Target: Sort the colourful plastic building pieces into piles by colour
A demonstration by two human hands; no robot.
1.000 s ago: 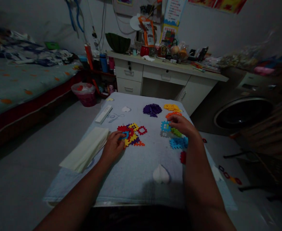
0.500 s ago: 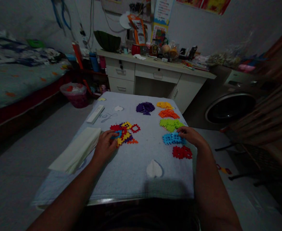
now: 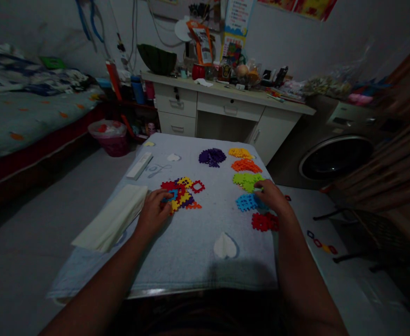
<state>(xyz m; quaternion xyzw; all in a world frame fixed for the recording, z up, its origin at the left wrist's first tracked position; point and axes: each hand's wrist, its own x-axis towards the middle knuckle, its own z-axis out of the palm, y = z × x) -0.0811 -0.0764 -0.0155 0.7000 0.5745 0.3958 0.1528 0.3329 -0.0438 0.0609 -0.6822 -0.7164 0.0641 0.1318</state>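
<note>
My left hand (image 3: 155,205) rests at the left edge of a mixed heap of notched plastic building pieces (image 3: 182,199), red, yellow, blue, purple and orange. Its thumb and fingers are apart and touch the pieces. My right hand (image 3: 272,195) is closed at the fingertips by the light green pile (image 3: 246,181), with a bit of light green showing at them. Below that hand are the blue pile (image 3: 246,202), partly covered by it, and the red pile (image 3: 260,222). Orange pieces (image 3: 246,165), yellow pieces (image 3: 239,153) and a purple pile (image 3: 211,157) lie farther back.
A folded pale cloth or paper (image 3: 108,219) and a long white box (image 3: 139,166) lie on the left of the cloth-covered table (image 3: 191,256). Behind stands a white desk (image 3: 177,102). A washing machine (image 3: 334,149) is at right, a pink bin (image 3: 110,140) at left.
My right hand has shifted slightly away from me, from the blue pile to the light green one. My left hand stays at the mixed heap.
</note>
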